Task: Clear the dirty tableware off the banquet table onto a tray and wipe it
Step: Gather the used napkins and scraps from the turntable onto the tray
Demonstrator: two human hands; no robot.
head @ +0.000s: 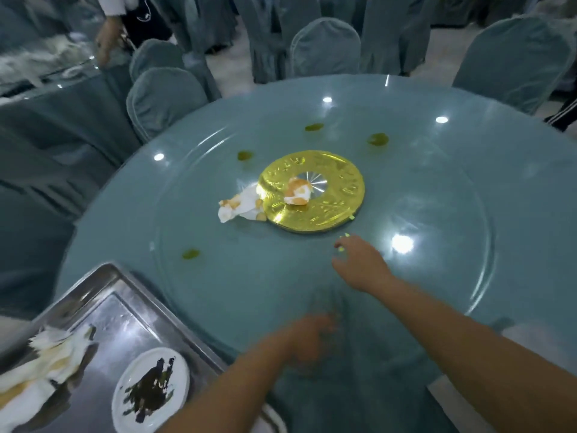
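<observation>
Hands first — what are they doing?

The right hand [362,264] is stretched out over the glass top of the round table [437,189], near the front edge of the gold disc [340,198] in the middle. Its fingers are spread and relaxed, and they grasp nothing that I can see. Some tiny yellow-green scraps [346,235] lie just beside the fingertips. The left hand [309,339] is at the near edge of the table, but it is very blurred — whether its fingers are clenched or released, I cannot tell.

And the dirty things, where are they?

One stained napkin [298,192] lies on the gold disc, beside its central hole. A second stained napkin [240,206] lies on the glass, touching the left edge of the disc. Four green spots [377,139] are on the glass around the disc. The metal tray [125,323] is at the lower left, beside the near-left edge of the table. On it stands a white plate [181,367] with dark leftovers, and to the left of the plate is a heap of crumpled white napkins [53,354].

Anything else?

Covered chairs [324,48] stand around the table, and another person [109,39] is at a further table, upper left.
</observation>
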